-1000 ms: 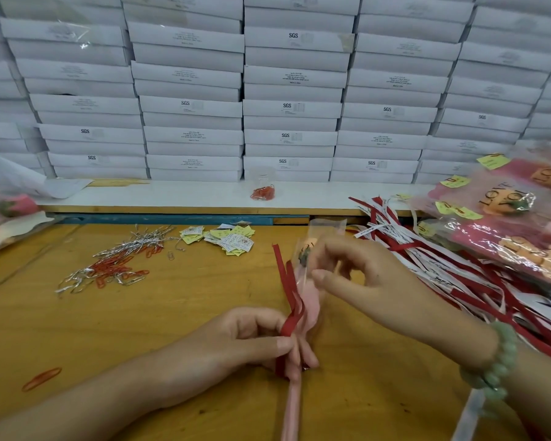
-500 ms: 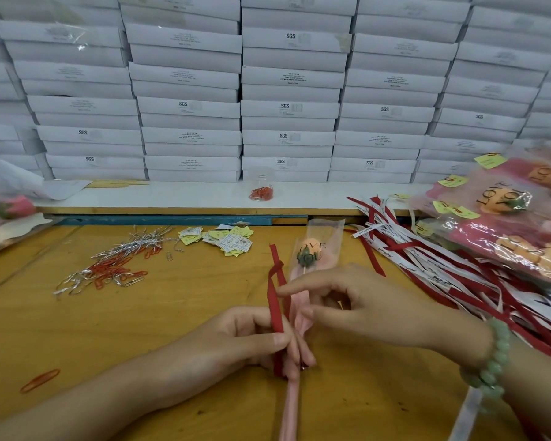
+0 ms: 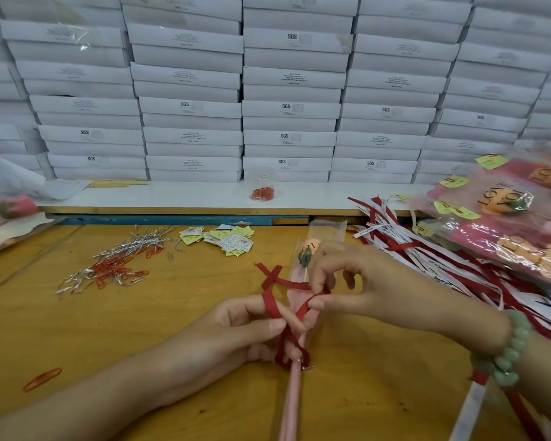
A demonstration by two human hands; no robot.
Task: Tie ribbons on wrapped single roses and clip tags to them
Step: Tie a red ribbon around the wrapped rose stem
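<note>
A single wrapped rose (image 3: 309, 249) lies lengthwise on the wooden table, its bud away from me in clear film and its pink stem (image 3: 291, 399) pointing at me. A red ribbon (image 3: 272, 308) is wound round the stem below the bud. My left hand (image 3: 236, 335) pinches one loop of the ribbon against the stem between thumb and fingers. My right hand (image 3: 357, 291) pinches the other ribbon strand just right of the wrap, partly hiding the bud. Small paper tags (image 3: 226, 238) lie beyond the rose, with paper clips (image 3: 118, 264) to their left.
Red and white ribbons (image 3: 427, 265) are heaped at the right, under a pile of finished wrapped roses (image 3: 503, 218). White boxes (image 3: 287, 106) are stacked behind a shelf holding a cup of red clips (image 3: 262, 192). One red clip (image 3: 42, 378) lies near left. More roses (image 3: 13, 206) sit far left.
My right hand came down from near the bud and pulled a ribbon strand across the wrap to the right. The ribbon's upright ends now cross in loops. My left hand kept its hold.
</note>
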